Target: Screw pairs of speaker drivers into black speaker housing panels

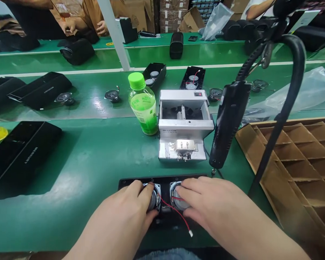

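Observation:
A black speaker housing panel (168,221) lies on the green bench in front of me, with two small round speaker drivers set in it side by side. My left hand (121,209) has its fingers and thumb closed around the left speaker driver (156,198). On the right speaker driver (178,204) my right hand (208,198) rests, its fingertips and thumb gripping the frame. A red wire (178,213) runs across the panel and ends in a white plug at the front. My hands cover the panel's outer ends and part of each driver.
Behind the panel stand a silver screw feeder (186,124), a green-capped bottle (143,108) and a hanging electric screwdriver (230,124). A divided cardboard tray (300,169) sits right, a black speaker case (24,155) left. Parts line the belt; co-workers' hands (70,26) are beyond.

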Available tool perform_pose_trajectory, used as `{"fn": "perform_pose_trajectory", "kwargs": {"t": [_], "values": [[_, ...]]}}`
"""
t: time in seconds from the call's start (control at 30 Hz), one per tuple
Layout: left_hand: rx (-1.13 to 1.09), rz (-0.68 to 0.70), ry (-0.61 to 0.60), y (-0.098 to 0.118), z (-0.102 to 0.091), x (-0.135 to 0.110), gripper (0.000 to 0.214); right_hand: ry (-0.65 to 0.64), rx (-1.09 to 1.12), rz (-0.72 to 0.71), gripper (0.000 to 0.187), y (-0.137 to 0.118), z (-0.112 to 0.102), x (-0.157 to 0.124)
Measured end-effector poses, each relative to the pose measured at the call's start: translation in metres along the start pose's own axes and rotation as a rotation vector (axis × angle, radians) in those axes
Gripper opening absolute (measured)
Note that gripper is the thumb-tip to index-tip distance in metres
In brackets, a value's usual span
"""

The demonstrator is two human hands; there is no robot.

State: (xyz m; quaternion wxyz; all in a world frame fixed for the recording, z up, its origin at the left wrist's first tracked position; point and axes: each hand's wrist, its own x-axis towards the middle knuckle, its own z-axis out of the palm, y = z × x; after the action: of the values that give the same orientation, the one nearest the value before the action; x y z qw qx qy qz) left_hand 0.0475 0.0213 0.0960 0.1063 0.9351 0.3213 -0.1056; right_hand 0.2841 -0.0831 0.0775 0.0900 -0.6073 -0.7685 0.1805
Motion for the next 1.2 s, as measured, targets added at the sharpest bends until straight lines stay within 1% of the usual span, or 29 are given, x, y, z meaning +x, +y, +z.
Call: {"fn": "perform_pose_trajectory", "kwargs": {"t": [0.13,0.23,0.3,0.37,0.47,0.57,0.73,0.87,0.97,1.07,1.2], "values": [[-0.036,0.015,0.003,-0.005,0.004,0.002,0.035,-0.008,-0.051,-0.060,0.025,0.004,0.000,0.004],[-0.066,0.012,0.024,-0.009,0.006,0.001,0.043,0.002,-0.067,-0.072,0.027,0.005,0.000,0.005],[-0.088,0.009,0.061,-0.013,0.007,-0.001,0.050,0.016,-0.070,-0.073,0.030,0.005,0.000,0.003],[-0.128,0.037,0.098,-0.017,0.007,-0.003,0.054,0.025,-0.076,-0.074,0.033,0.005,0.000,0.001],[-0.182,0.090,0.090,-0.023,0.006,-0.004,0.056,0.028,-0.066,-0.078,0.036,0.005,0.000,-0.001],[-0.189,0.108,0.066,-0.026,0.008,-0.004,0.054,0.048,-0.052,-0.077,0.039,0.005,0.001,0.000],[-0.236,0.161,0.122,-0.025,0.014,-0.002,0.047,0.035,-0.037,-0.073,0.037,0.005,0.000,0.001],[-0.234,0.138,0.116,-0.024,0.017,-0.003,0.044,0.007,-0.028,-0.053,0.032,0.003,-0.002,0.001],[-0.214,0.136,0.109,-0.022,0.016,-0.004,0.043,-0.013,-0.016,-0.053,0.035,0.003,-0.003,-0.001],[-0.187,0.142,0.128,-0.020,0.015,-0.005,0.042,0.008,-0.020,-0.066,0.040,0.004,-0.002,-0.001],[-0.149,0.136,0.129,-0.019,0.013,-0.003,0.044,0.033,-0.029,-0.074,0.037,0.006,-0.002,0.001]]}}
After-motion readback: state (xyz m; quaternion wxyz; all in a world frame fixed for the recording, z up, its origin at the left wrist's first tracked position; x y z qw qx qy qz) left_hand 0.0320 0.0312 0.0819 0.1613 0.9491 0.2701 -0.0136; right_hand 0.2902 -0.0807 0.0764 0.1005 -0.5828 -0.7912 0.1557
